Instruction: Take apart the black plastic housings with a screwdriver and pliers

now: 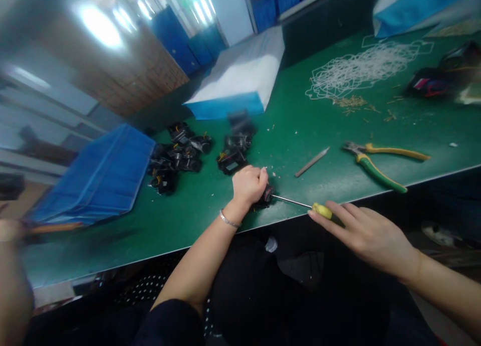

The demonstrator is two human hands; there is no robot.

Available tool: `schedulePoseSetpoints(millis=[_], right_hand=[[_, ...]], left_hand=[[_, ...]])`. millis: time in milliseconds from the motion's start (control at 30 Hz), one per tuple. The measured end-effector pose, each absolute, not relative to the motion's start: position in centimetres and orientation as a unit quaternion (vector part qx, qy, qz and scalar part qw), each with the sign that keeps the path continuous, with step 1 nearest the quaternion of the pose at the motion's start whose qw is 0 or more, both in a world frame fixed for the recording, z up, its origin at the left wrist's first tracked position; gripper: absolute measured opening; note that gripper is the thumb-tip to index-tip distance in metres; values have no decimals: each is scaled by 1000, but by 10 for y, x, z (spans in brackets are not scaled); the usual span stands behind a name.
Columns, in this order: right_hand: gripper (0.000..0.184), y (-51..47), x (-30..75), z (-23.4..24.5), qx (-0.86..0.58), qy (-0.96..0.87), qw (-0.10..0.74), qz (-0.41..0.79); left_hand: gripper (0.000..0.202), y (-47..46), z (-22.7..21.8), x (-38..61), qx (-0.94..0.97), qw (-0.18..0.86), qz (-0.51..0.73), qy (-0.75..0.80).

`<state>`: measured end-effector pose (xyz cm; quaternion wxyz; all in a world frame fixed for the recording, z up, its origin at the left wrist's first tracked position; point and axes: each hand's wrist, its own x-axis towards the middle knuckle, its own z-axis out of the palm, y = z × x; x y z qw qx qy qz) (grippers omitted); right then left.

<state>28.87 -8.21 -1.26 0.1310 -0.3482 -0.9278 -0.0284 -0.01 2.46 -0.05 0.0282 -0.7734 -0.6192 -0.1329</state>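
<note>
Small black device with a reddish patch (268, 193) pinned near the front edge of the green worktop (285, 135), under a screwdriver

The left hand (249, 184) is clenched over the device, its fingers covering most of it, and a silver-coloured bracelet (229, 219) circles that wrist. The fingers of the right hand (361, 233) grasp the yellow handle of a slim metal-shafted screwdriver (320, 210), whose shaft runs leftward to the device; the tip is too small to tell exactly where it meets it. Just beyond the left hand lie more black devices (235, 153), with a larger black heap (178, 158) farther left, beside a blue bin (101, 170). To the right, a grey pointed rod (311, 162) lies near pliers with green and yellow handles (364, 154). Farther back are a tangle of thin white wires (361, 67) and a pile of small brass-coloured pieces (349, 102). Another person's blurred hand (9, 230) shows at the left edge
</note>
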Motion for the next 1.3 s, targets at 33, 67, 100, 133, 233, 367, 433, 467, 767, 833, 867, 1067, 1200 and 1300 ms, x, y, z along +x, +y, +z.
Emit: schedulePoseSetpoints(millis=[33,67,100,133,233,367,433,467,767,833,867,1067,1200,1300], right_hand=[[63,-81,290,-13,-335,-931,123,-78],[63,-80,290,-12,-334,-928,122,-109],[64,-79,290,-11,-346,-921,125,-127],[65,-78,290,-9,-368,-912,126,-133],[60,-78,287,-2,-442,-885,100,-111],[40,-81,280,8,-490,-868,70,-38],[41,-83,277,10,-510,-856,78,-3],[43,-84,276,11,-514,-854,84,17],[49,-84,291,10,-429,-879,158,133],[47,-83,289,10,-445,-876,182,44],[46,-82,288,10,-443,-876,191,4],[42,-77,289,8,-421,-882,194,-84],[36,-75,308,10,-517,-827,216,-42],[35,-78,322,8,-571,-778,261,23]], left_hand=[[55,25,-1,0,-773,29,-132,-620],[55,25,-1,-1,-772,29,-133,-621],[55,25,-1,-1,-772,28,-133,-620],[55,25,-1,-1,-773,28,-135,-620],[55,25,-1,-2,-774,27,-139,-617],[56,24,0,-1,-776,25,-138,-614],[56,24,0,-1,-776,23,-138,-615],[56,23,0,-1,-776,23,-138,-615],[55,24,1,-1,-773,32,-127,-621],[54,24,1,-1,-770,34,-126,-625],[54,24,0,-1,-768,36,-126,-627],[61,22,3,-3,-737,24,-120,-665],[61,18,24,-17,-759,-98,-115,-633],[46,10,43,-33,-822,-151,-80,-543]])
